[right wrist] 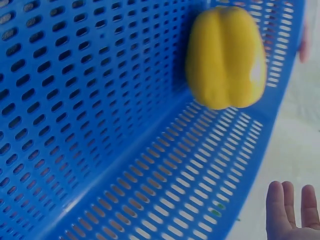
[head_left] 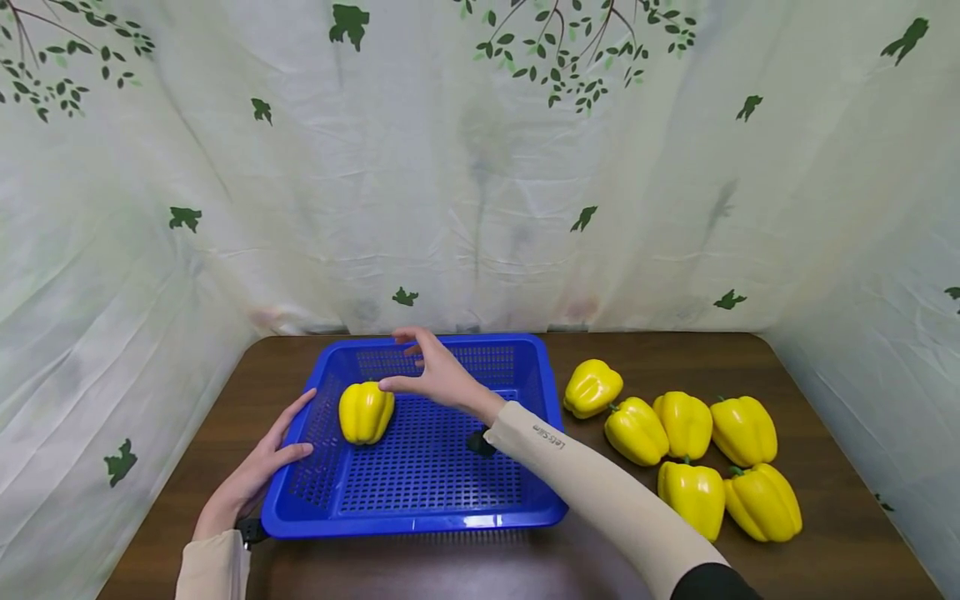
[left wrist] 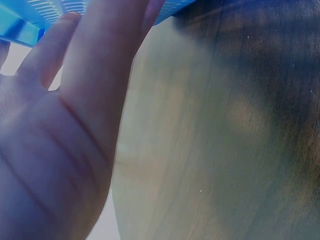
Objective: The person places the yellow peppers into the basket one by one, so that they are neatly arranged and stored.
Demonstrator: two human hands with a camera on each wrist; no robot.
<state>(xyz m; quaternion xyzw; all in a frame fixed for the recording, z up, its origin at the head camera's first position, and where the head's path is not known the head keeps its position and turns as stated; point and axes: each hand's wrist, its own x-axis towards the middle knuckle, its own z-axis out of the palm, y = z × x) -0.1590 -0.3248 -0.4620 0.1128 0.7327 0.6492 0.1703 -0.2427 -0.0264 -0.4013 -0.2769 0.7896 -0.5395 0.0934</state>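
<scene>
A blue perforated plastic basket (head_left: 435, 492) stands on the table. Inside, close to its left wall, sits one yellow bell pepper (head_left: 365, 414), also visible in the right wrist view as a yellow bell pepper (right wrist: 226, 57). My right hand (head_left: 442, 375) hovers over the basket, thumb and fingers spread, with nothing between them; the right wrist view shows its fingertips (right wrist: 278, 202) apart from the pepper. At the basket's left side, my left hand (head_left: 258, 471) touches the rim with extended fingers and thumb. The left wrist view shows that hand's palm (left wrist: 55, 150) below the basket wall.
Several more yellow bell peppers (head_left: 684, 425) lie grouped on the brown wooden table (head_left: 315, 575), right of the basket. White curtains (head_left: 480, 208) with leaf prints enclose the back and both sides. My right forearm (head_left: 592, 483) crosses the basket's right wall.
</scene>
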